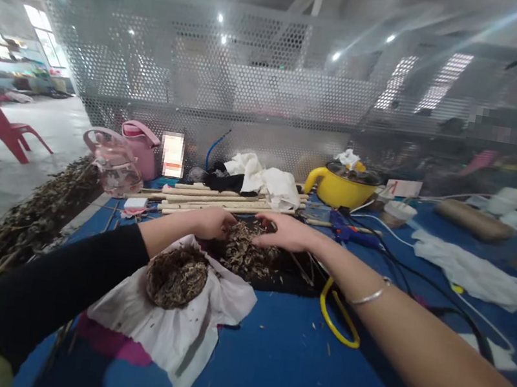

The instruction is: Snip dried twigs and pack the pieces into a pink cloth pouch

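Note:
A loose heap of dried brown plant bits (249,254) lies on a dark cloth (296,283). At its left edge is my left hand (212,223), fingers bent down and apart, the tips partly hidden. My right hand (284,232) reaches over the heap from the right, open, with thumb and forefinger spread at the plant bits. In front of my left hand, a round, nest-like mass of brown plant matter (178,275) sits on a crumpled white cloth (194,353).
Behind my hands lie several pale wooden sticks (218,201). A yellow pot (337,190), a blue glue gun (353,233) and cables are at the right. A pink bottle (119,171) stands at the left, beside bundled dried stalks (33,217). A perforated screen (255,88) spans the back.

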Demonstrator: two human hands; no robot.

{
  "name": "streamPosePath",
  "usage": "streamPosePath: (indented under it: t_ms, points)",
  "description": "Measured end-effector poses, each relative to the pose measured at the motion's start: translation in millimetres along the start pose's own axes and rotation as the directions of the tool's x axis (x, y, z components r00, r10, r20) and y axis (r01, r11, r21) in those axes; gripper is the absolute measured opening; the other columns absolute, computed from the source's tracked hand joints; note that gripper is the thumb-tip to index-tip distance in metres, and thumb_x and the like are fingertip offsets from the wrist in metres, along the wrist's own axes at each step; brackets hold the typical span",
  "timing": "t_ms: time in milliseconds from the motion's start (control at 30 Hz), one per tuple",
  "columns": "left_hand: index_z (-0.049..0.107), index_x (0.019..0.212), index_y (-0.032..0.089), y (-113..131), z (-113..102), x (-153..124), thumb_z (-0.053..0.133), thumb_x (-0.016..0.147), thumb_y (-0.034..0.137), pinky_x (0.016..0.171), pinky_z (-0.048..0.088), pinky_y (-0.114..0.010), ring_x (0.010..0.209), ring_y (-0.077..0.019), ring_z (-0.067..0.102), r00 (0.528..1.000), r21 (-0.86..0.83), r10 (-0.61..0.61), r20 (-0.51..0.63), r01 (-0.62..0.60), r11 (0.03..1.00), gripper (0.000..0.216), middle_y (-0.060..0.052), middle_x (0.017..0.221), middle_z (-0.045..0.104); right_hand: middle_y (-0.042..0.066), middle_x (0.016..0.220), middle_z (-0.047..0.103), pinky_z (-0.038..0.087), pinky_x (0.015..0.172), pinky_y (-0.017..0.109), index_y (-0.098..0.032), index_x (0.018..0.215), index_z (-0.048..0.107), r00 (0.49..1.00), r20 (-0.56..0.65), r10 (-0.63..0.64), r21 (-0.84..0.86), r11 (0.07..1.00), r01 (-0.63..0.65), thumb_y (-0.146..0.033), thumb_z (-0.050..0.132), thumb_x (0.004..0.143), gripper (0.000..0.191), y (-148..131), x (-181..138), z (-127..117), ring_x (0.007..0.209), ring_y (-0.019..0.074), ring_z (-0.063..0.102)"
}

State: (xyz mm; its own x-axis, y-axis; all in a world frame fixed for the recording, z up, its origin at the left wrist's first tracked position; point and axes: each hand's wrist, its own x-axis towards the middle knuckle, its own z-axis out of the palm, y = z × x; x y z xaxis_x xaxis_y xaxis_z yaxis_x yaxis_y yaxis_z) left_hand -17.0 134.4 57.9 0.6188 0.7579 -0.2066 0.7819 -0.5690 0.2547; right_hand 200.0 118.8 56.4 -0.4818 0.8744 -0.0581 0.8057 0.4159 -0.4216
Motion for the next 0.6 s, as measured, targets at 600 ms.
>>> streamPosePath:
  t_ms: [600]
  points:
    - [0.066,0.102,0.017,-28.9,27.0,13.3,0.054,0.064,0.008,0.077,0.046,-0.029,0.090,-0.0263,0.062,0.998,0.303,-0.053,-0.027,0.059,0.951,0.041,-0.015,0.100,0.067,0.012,0.110,0.056,0.034,0.092,0.041,-0.017,0.111,0.057,0.916,-0.082,-0.393,-0.228,0.902,0.367,-0.049,0.055,0.075,0.048,8.7,-26.8,49.4,0.105,0.0249,0.048]
